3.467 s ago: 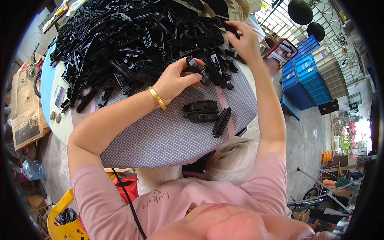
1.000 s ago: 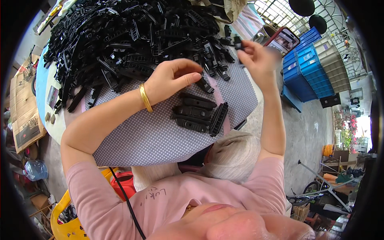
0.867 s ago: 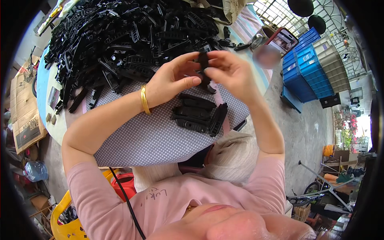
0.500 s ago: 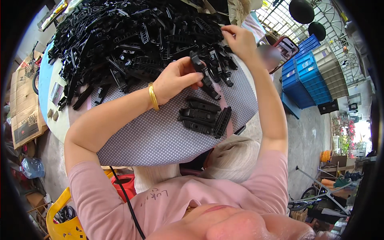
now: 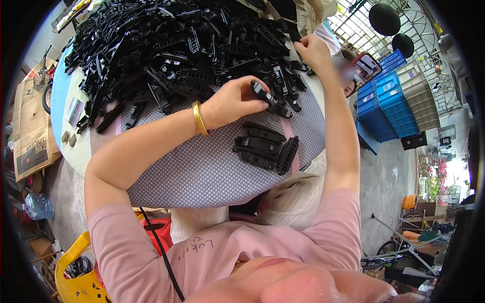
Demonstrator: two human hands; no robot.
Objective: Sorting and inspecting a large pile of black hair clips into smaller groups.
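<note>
My left hand (image 5: 233,105), with a gold bangle at the wrist, grips a long black plastic part (image 5: 263,94) between thumb and fingers, above the cloth at the near edge of a large heap. That heap of similar black parts (image 5: 161,55) covers the far side of the table. At the heap's far right edge, beside brown paper, my right hand (image 5: 314,53) has its fingers curled together in a pinch; whatever is in them cannot be made out. Several black parts (image 5: 263,147) lie grouped side by side on the dotted cloth, nearer to me than the left hand.
The round table has a grey dotted cloth (image 5: 187,177). Crumpled brown paper (image 5: 309,15) sits at the far right. A person holding a phone (image 5: 365,66) is beyond my right forearm, near stacked blue crates (image 5: 386,103). A yellow chair (image 5: 76,267) stands at lower left.
My left hand has shifted slightly right, and the part in it is tilted differently. My right hand has moved a little right with its fingers more curled. The view has shifted slightly.
</note>
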